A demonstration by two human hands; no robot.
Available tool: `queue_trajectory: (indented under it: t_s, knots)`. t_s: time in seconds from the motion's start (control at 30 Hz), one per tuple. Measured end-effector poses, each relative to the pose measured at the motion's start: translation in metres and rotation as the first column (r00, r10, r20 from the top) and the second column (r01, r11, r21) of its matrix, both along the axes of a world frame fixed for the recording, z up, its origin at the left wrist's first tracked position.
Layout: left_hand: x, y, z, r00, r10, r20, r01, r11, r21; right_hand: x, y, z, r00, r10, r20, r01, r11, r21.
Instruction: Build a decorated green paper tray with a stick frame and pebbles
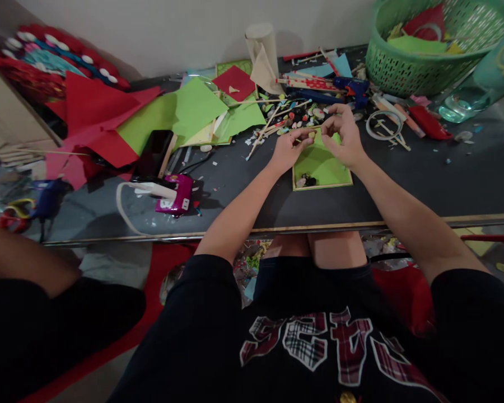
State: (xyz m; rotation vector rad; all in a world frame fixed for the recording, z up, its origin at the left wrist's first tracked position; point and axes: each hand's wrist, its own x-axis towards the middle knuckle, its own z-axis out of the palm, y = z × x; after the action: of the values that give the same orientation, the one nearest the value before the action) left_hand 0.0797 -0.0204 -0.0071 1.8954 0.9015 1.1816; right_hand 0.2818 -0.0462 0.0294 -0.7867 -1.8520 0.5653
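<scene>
A green card in a thin wooden frame (324, 170) lies flat on the dark table (445, 179) in front of me. A few small dark and pale bits (306, 181) sit in its near left corner. My left hand (286, 148) rests over the card's far left edge, fingers pinched on a small yellowish piece (311, 135). My right hand (343, 134) hovers over the far right edge, fingers curled and pinched together close to the left hand's fingertips. What the right fingers hold is too small to name.
Wooden sticks and small coloured bits (285, 120) litter the table behind the card. Green and red paper sheets (185, 112) lie at left, with a phone (153, 154) and a magenta device (175, 195). A green basket (424, 50) stands far right. Another person's arm (25, 257) is at lower left.
</scene>
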Motion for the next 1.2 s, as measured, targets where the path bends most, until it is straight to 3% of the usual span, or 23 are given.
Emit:
queue_trajectory:
  t_s: [0.2,0.37,0.6,1.0,1.2]
  knots:
    - [-0.001,0.001,-0.001,1.0,0.016,0.002,-0.016,1.0,0.018,0.004,0.004,-0.005,0.998,-0.018,0.064,0.022,0.998,-0.064]
    - [0.0,0.001,-0.003,1.0,0.019,0.004,-0.019,1.0,0.023,0.004,0.008,-0.011,0.988,-0.11,0.108,0.12,0.988,-0.095]
    - [0.002,0.003,-0.008,0.999,0.008,0.051,-0.011,0.998,0.068,0.001,-0.005,0.006,0.972,-0.158,0.176,0.169,0.985,-0.047]
    - [0.001,0.001,-0.007,0.996,0.003,0.091,-0.006,0.999,0.033,-0.008,-0.008,-0.009,0.945,-0.119,0.304,0.136,0.99,-0.034]
    - [0.002,0.0,-0.004,0.994,-0.046,0.095,0.043,0.998,0.036,-0.018,-0.007,-0.013,0.958,-0.062,0.28,0.048,0.997,0.057]
